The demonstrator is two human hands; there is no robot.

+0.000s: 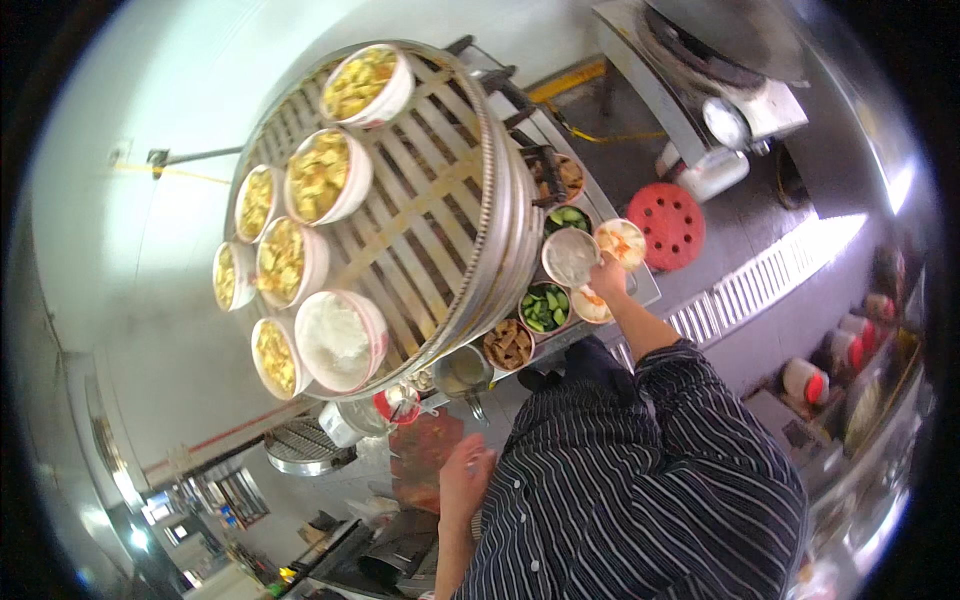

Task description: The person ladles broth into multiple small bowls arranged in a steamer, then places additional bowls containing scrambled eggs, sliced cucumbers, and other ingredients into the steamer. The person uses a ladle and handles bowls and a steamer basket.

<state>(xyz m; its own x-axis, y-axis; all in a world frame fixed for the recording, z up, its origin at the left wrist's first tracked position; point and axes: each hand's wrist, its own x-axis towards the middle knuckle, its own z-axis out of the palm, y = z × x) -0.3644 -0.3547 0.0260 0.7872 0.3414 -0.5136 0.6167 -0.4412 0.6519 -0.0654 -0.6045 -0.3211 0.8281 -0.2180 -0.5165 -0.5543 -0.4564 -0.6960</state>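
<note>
My right hand (609,276) grips the rim of a pale bowl (571,257) with whitish contents. This bowl is among bowls of cut green vegetables (545,307), brown chunks (509,346) and white food with orange topping (621,243). My left hand (466,472), slightly blurred, is low beside my striped shirt, holding nothing, fingers loosely apart. In front of me stands a stack of round steamer trays (420,217). On its slatted top are several bowls of yellow chunks (318,176) and a bowl with white contents (339,339).
A red perforated round stool (666,226) stands on the floor beyond the metal table. Near its far side is a stove with a wok (705,45). A metal pot with a handle (463,371) stands beside the steamer. A drain grate (742,281) crosses the floor.
</note>
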